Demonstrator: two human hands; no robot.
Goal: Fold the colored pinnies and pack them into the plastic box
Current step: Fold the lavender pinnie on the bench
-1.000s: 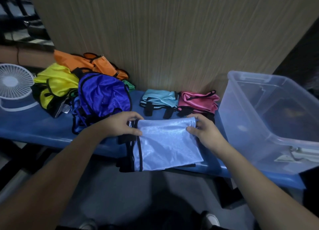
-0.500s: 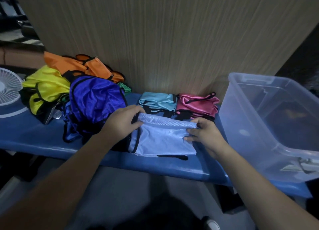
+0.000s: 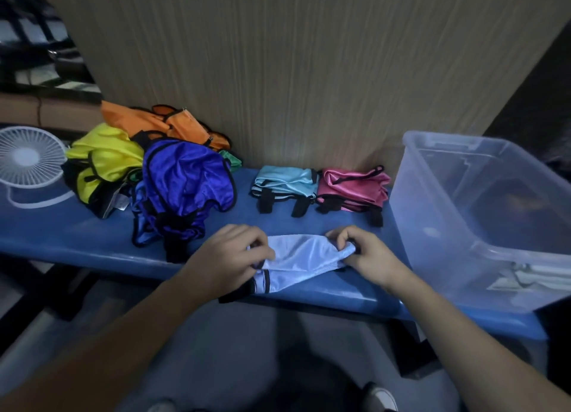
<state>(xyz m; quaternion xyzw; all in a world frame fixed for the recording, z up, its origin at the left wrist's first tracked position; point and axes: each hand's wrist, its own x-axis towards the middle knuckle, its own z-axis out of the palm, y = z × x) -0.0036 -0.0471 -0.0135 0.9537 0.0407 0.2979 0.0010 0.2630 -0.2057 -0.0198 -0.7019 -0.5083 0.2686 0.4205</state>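
Hands pinch a pale blue satin pinny (image 3: 304, 258) between them on the blue tabletop (image 3: 92, 235): left hand (image 3: 228, 257) grips one end, right hand (image 3: 367, 257) the other. Right of the right hand stands the clear plastic box (image 3: 432, 220).

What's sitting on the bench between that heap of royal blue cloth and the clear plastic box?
In the head view, two folded pinnies lie side by side: a teal one next to the blue heap, then a pink one beside the plastic box.
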